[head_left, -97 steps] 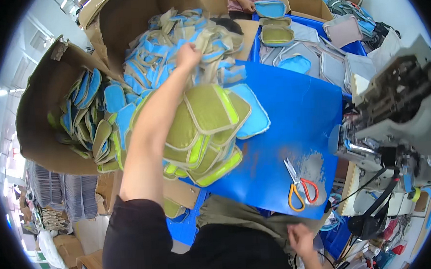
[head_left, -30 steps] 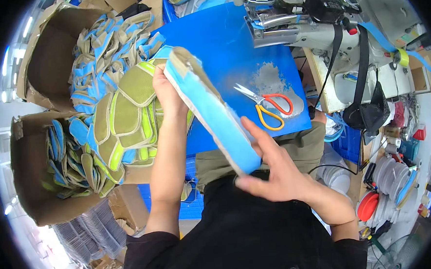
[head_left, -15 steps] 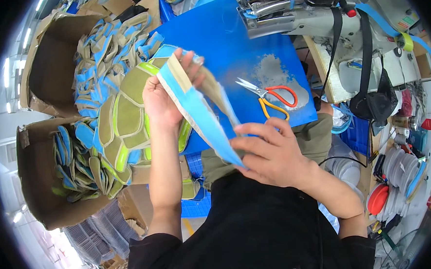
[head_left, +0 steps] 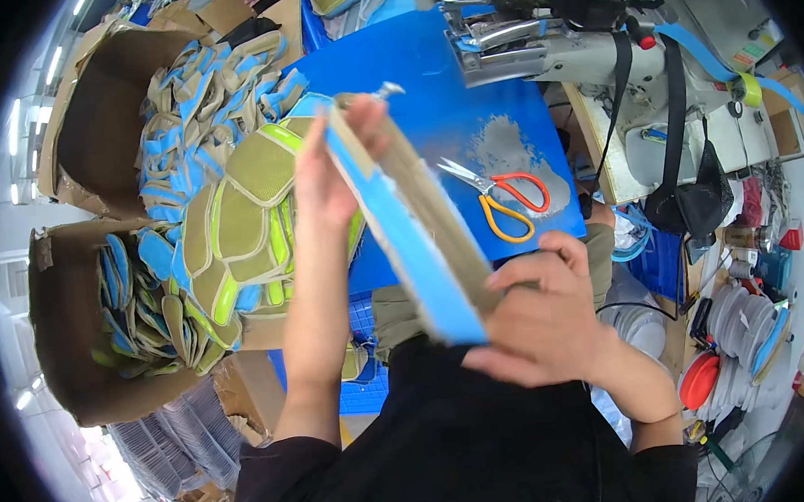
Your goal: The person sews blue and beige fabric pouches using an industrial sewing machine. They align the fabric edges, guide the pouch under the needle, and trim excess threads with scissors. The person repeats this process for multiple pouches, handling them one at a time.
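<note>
Blue tabletop (head_left: pixel 374 62) bears scissors (head_left: pixel 483 187) near a sewing machine (head_left: pixel 583 58), left hand (head_left: pixel 326 182) and right hand (head_left: pixel 551 320) gripping a fabric band (head_left: pixel 421 273).

Matt cloth with frayed edges is seen in the long blue-and-beige fabric band (head_left: pixel 412 260), ribbed mesh in the olive-green, lime-striped panels (head_left: pixel 242 228), smooth, faintly glossy sheeting on the blue tabletop (head_left: pixel 365 71), and shiny metal in the red-and-yellow-handled scissors' (head_left: pixel 486 188) blades.

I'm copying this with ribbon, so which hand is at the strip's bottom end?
The right hand, at the lower end of the blue-and-beige strip, near the black shirt; the left hand is at its upper end.
</note>
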{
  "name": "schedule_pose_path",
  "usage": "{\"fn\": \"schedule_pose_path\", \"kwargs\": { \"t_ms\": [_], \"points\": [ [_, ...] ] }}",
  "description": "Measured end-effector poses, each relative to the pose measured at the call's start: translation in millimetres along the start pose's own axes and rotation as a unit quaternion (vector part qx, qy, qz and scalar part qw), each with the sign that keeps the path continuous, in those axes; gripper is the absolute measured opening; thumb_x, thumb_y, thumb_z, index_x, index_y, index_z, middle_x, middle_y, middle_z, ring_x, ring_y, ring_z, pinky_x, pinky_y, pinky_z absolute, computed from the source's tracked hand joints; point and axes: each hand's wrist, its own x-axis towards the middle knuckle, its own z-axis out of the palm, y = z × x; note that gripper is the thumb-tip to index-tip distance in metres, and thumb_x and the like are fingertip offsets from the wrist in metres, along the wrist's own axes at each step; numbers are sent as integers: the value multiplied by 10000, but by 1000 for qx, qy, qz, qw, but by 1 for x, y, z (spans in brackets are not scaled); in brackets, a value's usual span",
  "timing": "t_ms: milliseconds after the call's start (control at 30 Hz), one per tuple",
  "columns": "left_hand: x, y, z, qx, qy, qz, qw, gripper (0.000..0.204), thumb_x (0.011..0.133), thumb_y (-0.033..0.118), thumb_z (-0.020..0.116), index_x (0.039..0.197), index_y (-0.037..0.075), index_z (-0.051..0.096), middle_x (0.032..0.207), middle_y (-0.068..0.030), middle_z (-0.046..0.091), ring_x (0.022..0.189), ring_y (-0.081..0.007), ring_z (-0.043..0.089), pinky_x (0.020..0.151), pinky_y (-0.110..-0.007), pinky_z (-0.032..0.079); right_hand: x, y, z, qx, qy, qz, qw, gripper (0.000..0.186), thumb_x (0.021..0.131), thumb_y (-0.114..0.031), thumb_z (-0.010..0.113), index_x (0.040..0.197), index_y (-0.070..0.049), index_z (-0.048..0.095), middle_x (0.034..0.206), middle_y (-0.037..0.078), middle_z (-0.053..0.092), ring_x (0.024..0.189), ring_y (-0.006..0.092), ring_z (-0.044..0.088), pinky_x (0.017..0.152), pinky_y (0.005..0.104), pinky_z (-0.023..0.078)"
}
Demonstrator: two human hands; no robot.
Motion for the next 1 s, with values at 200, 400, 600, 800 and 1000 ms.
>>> {"fn": "schedule_pose_path", "kwargs": {
  "t_ms": [200, 400, 600, 800, 1000],
  "points": [
    [-21, 8, 21, 22, -40, 16, 999, 414, 1076, 403, 538, 1170, 24, 679, 1245, -117, 713, 1249, -278, 646, 1012, -462, 542, -56, 41, 23, 1, -19, 181, 983, 181, 756, -230, 853, 853, -106, 764, 735, 7, 612, 829, 226, 556, 889, 428, 376],
    [-22, 11, 26, 105, 48, 92, 989, 449, 1077, 396, 549, 1262, -4, 631, 1303, -134, 679, 1263, -260, 633, 1041, -460, 531, -38, 35, 21, -18, 15, 142, 990, 154, 756, -190, 849, 790, -100, 729, 733, 17, 614, 892, 233, 603, 871, 404, 381],
    [-38, -24, 26, -172, -79, -52, 981, 517, 1054, 396, 588, 1385, 0, 560, 1412, -177, 611, 1371, -327, 538, 1155, -480, 424, -4, 48, 35, -12, 56, 108, 993, 144, 793, -203, 825, 799, -102, 722, 760, 31, 648, 940, 240, 642, 844, 405, 414],
    [-81, -91, 29, 57, -21, -85, 995, 481, 1048, 337, 609, 1390, 2, 572, 1381, -173, 630, 1330, -327, 572, 1110, -471, 462, 3, 65, 71, 133, 41, 199, 970, 160, 867, -190, 790, 832, -56, 709, 774, 56, 680, 724, 199, 625, 730, 364, 453],
    [-80, -80, 30, 78, -10, -8, 997, 364, 1051, 319, 619, 1322, 78, 651, 1250, -165, 705, 1219, -331, 656, 1034, -482, 521, -1, 55, 78, 296, 52, 306, 903, 145, 890, -107, 797, 865, -4, 697, 789, 12, 687, 721, 61, 550, 641, 259, 430]
  ]
}}
